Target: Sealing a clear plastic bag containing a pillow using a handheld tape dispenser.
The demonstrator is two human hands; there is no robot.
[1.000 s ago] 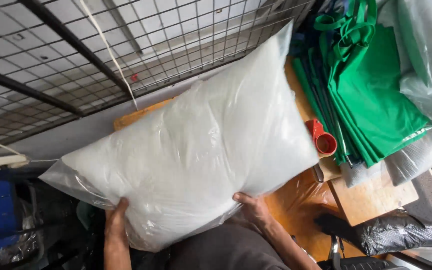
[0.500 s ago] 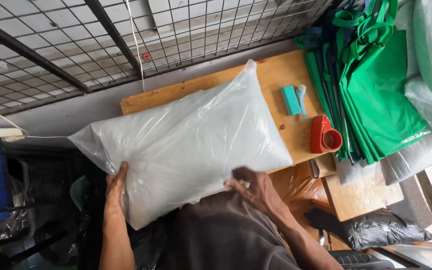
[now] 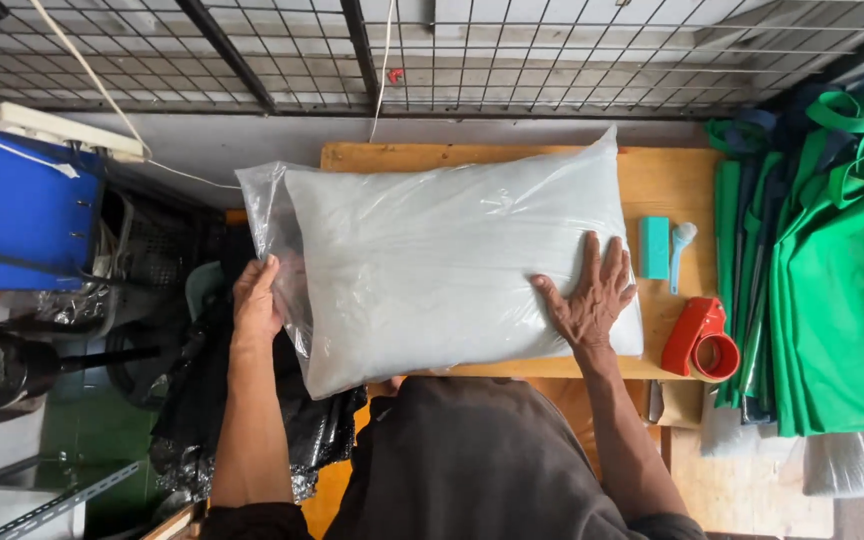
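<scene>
head cam: white pillow in clear plastic bag (image 3: 432,270) lies flat on wooden surface (image 3: 667,185). right hand (image 3: 590,297) pressed flat on its rt end, fingers spread, not gripping; left hand (image 3: 258,303) grips bag's loose edge w/ fingers curled. red tape dispenser (image 3: 702,340) just beside.

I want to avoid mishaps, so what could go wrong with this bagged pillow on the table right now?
The pillow in its clear bag hangs past the left edge of the wooden table; only the left hand at the open end supports it, so it might slide off. The right hand presses flat near the red tape dispenser and teal block; shifting the pillow right could knock them.
</scene>
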